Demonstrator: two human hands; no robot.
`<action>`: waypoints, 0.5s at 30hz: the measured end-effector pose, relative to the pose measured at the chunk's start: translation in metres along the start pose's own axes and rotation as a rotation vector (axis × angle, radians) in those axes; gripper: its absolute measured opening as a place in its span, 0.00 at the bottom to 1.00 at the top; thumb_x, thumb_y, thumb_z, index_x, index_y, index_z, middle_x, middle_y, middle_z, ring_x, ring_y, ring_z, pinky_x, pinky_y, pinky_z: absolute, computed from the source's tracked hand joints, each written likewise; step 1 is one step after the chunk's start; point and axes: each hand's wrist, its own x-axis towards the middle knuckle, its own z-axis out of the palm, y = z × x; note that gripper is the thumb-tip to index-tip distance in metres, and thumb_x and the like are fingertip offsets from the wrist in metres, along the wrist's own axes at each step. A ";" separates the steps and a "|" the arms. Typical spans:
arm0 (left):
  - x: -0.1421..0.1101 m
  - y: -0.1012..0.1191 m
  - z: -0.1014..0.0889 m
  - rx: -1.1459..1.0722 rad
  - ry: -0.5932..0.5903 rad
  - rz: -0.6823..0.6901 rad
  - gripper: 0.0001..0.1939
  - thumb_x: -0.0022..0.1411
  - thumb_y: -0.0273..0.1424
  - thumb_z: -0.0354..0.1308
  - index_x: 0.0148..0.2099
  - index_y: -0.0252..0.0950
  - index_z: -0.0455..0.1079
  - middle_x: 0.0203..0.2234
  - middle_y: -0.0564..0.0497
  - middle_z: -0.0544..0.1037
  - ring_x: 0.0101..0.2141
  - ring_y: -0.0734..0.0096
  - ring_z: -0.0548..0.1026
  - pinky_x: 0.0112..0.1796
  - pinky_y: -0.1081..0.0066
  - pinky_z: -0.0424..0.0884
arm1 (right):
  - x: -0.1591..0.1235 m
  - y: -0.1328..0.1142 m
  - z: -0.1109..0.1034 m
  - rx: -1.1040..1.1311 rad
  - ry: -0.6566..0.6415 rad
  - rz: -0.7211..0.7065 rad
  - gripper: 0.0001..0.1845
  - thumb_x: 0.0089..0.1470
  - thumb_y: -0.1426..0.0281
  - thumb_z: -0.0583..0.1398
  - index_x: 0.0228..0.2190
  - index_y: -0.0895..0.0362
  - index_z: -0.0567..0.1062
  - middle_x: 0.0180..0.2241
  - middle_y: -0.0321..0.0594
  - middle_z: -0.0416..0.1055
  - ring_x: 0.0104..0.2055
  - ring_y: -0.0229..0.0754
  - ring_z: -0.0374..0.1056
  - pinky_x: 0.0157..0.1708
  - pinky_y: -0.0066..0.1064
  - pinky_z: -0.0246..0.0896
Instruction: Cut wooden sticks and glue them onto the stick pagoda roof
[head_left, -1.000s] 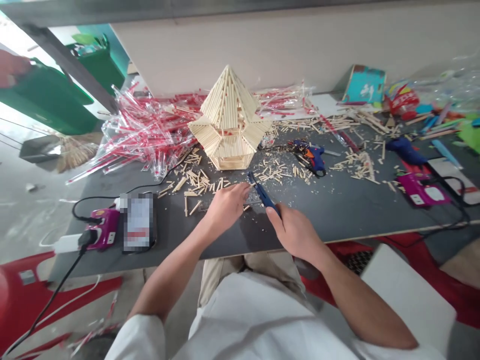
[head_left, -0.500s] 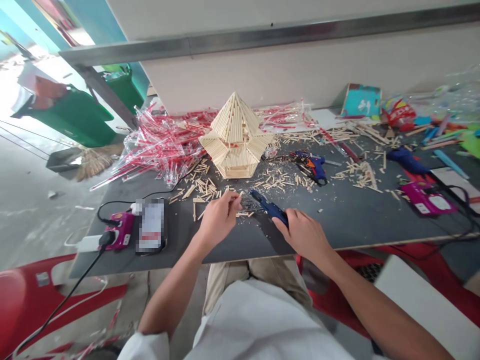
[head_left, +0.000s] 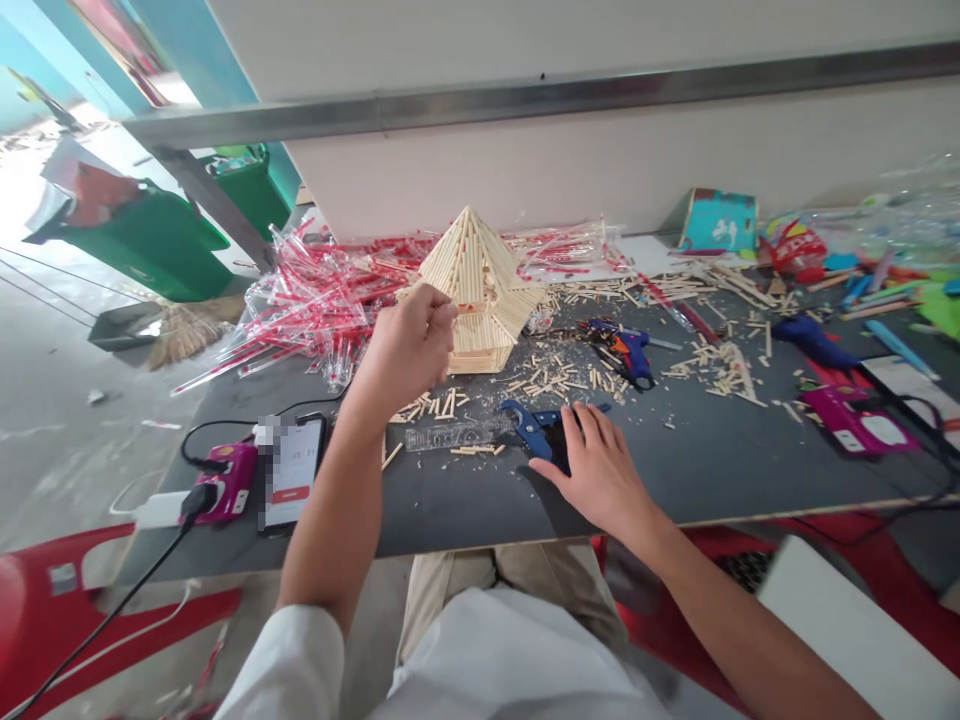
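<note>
My left hand (head_left: 414, 345) is raised before the left side of a pointed lantern-like model (head_left: 480, 330) built of thin wooden sticks. Its fingers are pinched together, and whatever is between them is hidden. On the table lies a blue pipe-cutter-like hand tool (head_left: 534, 428) with a hooked jaw. My right hand (head_left: 600, 465) rests over its handle end, fingers stretched and apart, not wrapped round it. A clear plastic ruler or template (head_left: 450, 434) lies left of the tool, with short cut sticks (head_left: 480, 450) beside it.
A blue glue gun (head_left: 630, 352) lies right of the model; another blue tool (head_left: 814, 340) is farther right. Red-and-clear wrappers (head_left: 315, 310) pile up at back left. A phone (head_left: 296, 470) and purple power sockets (head_left: 229, 480), (head_left: 859, 420) with cables lie near the ends.
My left hand has risen from the table, up and left to the model, its fingers still pinched. My right hand has set the blue tool down and loosened its fingers.
</note>
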 end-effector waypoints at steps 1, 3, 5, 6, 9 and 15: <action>0.006 -0.003 -0.002 -0.020 -0.003 -0.007 0.05 0.68 0.26 0.54 0.37 0.38 0.65 0.20 0.58 0.75 0.13 0.81 0.68 0.18 0.75 0.63 | 0.008 0.007 -0.004 0.020 0.007 -0.008 0.42 0.66 0.45 0.51 0.63 0.69 0.66 0.64 0.63 0.63 0.68 0.64 0.54 0.66 0.51 0.51; 0.015 -0.013 -0.007 -0.068 0.019 -0.008 0.05 0.68 0.26 0.56 0.37 0.38 0.65 0.21 0.57 0.77 0.12 0.82 0.67 0.16 0.76 0.61 | 0.027 0.026 -0.014 0.053 0.060 0.026 0.36 0.68 0.49 0.50 0.59 0.66 0.70 0.61 0.60 0.67 0.65 0.61 0.58 0.65 0.49 0.53; 0.022 -0.027 -0.011 -0.131 0.046 -0.018 0.04 0.69 0.30 0.57 0.39 0.38 0.65 0.21 0.57 0.78 0.12 0.82 0.67 0.14 0.76 0.59 | 0.048 0.050 -0.022 0.048 0.155 0.107 0.32 0.68 0.53 0.51 0.58 0.67 0.71 0.58 0.61 0.69 0.62 0.60 0.61 0.64 0.48 0.54; 0.025 -0.034 -0.015 -0.155 0.050 -0.037 0.06 0.70 0.33 0.59 0.40 0.39 0.65 0.21 0.58 0.78 0.12 0.82 0.67 0.14 0.76 0.59 | 0.059 0.063 -0.023 0.035 0.173 0.147 0.31 0.67 0.54 0.52 0.57 0.66 0.71 0.57 0.61 0.69 0.61 0.60 0.61 0.64 0.48 0.54; 0.030 -0.049 -0.030 -0.159 0.048 -0.103 0.16 0.70 0.44 0.61 0.41 0.38 0.63 0.21 0.60 0.77 0.11 0.86 0.65 0.15 0.79 0.58 | 0.087 0.099 -0.018 -0.010 0.063 0.348 0.32 0.65 0.53 0.55 0.55 0.69 0.71 0.54 0.67 0.69 0.59 0.65 0.62 0.60 0.51 0.55; 0.007 -0.039 -0.076 -0.242 0.240 0.091 0.15 0.69 0.41 0.63 0.38 0.34 0.69 0.20 0.60 0.75 0.11 0.90 0.61 0.11 0.82 0.51 | 0.118 0.136 0.013 0.068 -0.052 0.531 0.35 0.61 0.63 0.60 0.53 0.86 0.67 0.49 0.84 0.67 0.57 0.72 0.64 0.51 0.49 0.57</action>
